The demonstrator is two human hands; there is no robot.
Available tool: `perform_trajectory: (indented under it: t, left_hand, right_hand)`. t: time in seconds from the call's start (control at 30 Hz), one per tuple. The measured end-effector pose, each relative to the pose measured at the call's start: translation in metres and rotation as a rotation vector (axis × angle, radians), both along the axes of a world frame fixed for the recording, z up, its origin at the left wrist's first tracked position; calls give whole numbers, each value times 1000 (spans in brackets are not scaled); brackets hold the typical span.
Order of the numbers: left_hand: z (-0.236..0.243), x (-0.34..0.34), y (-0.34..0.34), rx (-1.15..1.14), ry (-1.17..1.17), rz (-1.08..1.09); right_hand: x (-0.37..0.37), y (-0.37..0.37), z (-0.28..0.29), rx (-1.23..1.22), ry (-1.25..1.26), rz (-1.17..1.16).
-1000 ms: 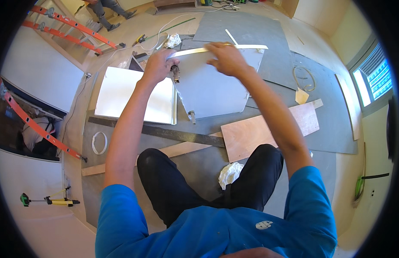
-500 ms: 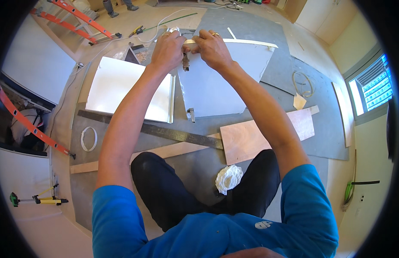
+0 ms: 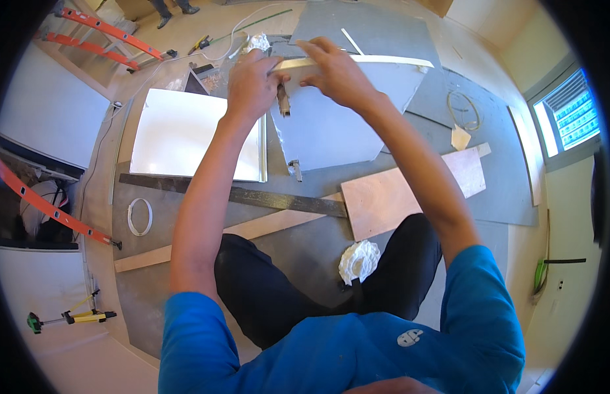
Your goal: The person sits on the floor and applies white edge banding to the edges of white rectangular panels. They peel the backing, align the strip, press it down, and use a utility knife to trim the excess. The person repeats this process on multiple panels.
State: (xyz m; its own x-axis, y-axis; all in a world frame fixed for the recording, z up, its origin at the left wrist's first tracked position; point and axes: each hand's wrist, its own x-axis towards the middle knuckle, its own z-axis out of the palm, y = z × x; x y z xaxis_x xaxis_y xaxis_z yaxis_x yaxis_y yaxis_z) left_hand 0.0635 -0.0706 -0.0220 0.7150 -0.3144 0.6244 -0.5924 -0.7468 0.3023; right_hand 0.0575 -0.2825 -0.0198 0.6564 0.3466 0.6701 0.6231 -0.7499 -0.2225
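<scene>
Gray panel [image 3: 344, 118] is ahead of the knees [image 3: 242, 253], white far edge running approx. L to R, sides a bit rough. Its near edge stops just short of the plywood board [image 3: 384, 203]; a dark bar [image 3: 285, 201] crosses btwn panel & knees. White board [image 3: 180, 128] sits close on the L, so tight there; on the R, gray floor sheet [image 3: 495, 177] stretches twd the pale plank [image 3: 525, 154], more room that side.

L hand [image 3: 252, 88] is at panel's far L corner, thumb & fingers bent nr each other, just beside upper hinge [image 3: 284, 102]; can't tell if it's clamped. R hand [image 3: 341, 75] is over the far edge, to R of L hand: fingers & thumb apart. Most of panel lies bodyward of both hands, w/ lower hinge [image 3: 295, 169] at near L corner.
</scene>
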Motion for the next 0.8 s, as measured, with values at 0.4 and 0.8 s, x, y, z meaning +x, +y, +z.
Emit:
perform_trajectory:
  t: [0.4,0.8]
  left_hand:
    - [-19,-189,9,-402,205,-340]
    - [-57,-240,24,-173,12,-579]
  right_hand:
    - [-214,-49,1,70,240,-46]
    - [-289,-38,-47,-131,-93,-115]
